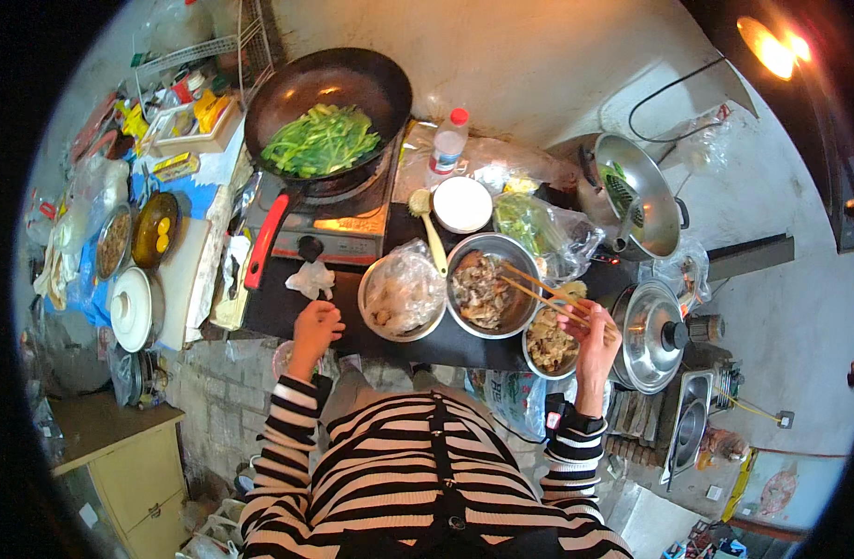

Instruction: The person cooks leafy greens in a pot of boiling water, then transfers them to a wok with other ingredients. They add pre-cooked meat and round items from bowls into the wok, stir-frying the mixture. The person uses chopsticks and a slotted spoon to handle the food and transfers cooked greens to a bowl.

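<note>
My right hand [594,332] grips a pair of wooden chopsticks [549,298]. Their tips reach into a steel bowl [528,318] of dark cooked meat pieces [479,290]. Beneath that hand, a smaller bowl of brown food chunks [549,342] is partly covered. My left hand [316,332] hovers by the front edge of the black table, fingers loosely curled, with nothing visible in it. Just beyond it lies a crumpled white tissue [312,281]. Between the hands stands another metal bowl, its food under a clear plastic bag [404,290].
A wok [399,91] with chopped greens [322,140] sits on a gas stove [350,241]; its red handle [266,241] points towards me. Behind the bowls are a brush [430,227], a white bowl [462,204] and a bottle [448,143]. A lidded steel pot [650,335] stands right.
</note>
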`<move>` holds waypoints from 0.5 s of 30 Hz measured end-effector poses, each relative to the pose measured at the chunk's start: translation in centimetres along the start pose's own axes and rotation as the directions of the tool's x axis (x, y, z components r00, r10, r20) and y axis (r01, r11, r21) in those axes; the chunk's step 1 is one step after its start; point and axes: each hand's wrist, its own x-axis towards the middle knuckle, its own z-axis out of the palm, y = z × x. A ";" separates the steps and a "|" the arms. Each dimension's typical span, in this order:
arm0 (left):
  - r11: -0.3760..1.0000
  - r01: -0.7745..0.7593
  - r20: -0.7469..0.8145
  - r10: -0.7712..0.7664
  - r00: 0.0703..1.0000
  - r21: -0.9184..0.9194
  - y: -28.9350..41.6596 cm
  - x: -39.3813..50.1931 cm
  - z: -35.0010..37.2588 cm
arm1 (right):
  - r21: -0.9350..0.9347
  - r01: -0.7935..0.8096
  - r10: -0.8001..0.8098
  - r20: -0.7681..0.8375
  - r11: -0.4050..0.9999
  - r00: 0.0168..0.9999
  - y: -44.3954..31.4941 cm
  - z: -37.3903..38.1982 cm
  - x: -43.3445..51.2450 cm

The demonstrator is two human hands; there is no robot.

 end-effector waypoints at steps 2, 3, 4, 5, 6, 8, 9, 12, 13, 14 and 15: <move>0.999 0.031 0.025 -0.031 0.999 0.018 -0.9 0.4 0.4 | -0.022 -0.018 0.018 0.023 1.000 1.000 0.7 1.2 -0.8; 0.998 0.032 0.040 -0.034 0.999 0.045 -1.2 0.7 1.0 | -0.033 -0.029 0.030 0.031 0.999 0.999 0.9 1.6 -1.5; 0.997 0.031 0.044 -0.034 0.998 0.071 -1.5 0.9 1.5 | -0.049 -0.024 0.027 0.057 0.999 0.998 1.0 2.5 -1.9; 0.995 0.029 0.049 -0.034 0.998 0.096 -1.7 1.1 1.9 | -0.083 -0.039 0.045 0.070 0.996 0.997 1.3 3.1 -2.1; 0.995 0.042 0.056 -0.047 0.997 0.094 -1.2 1.2 2.3 | -0.059 -0.060 0.065 0.096 0.996 0.993 1.9 3.5 -2.3; 0.991 0.011 0.019 -0.014 1.000 0.135 -1.0 1.7 3.1 | -0.045 -0.088 0.094 0.132 0.995 0.987 2.5 4.2 -2.7; 0.988 -0.005 -0.002 0.005 1.000 0.158 -1.1 2.0 3.2 | -0.049 -0.091 0.097 0.149 0.995 0.984 2.5 4.6 -2.9; 0.850 -0.320 -0.044 0.371 0.928 0.419 -0.3 2.0 3.6 | -0.079 -0.095 0.107 0.163 0.992 0.981 2.6 5.3 -3.4; 0.796 -0.391 -0.055 0.465 0.884 0.461 1.4 1.3 4.2 | -0.070 -0.077 0.087 0.144 0.995 0.986 2.6 5.2 -3.5; 0.808 -0.385 0.006 0.428 0.904 0.446 2.8 0.7 4.5 | -0.063 -0.057 0.065 0.124 0.996 0.990 2.6 4.8 -3.4; 0.747 -0.450 0.058 0.487 0.871 0.489 3.1 0.7 5.1 | -0.056 -0.039 0.045 0.109 0.998 0.993 2.6 4.6 -3.5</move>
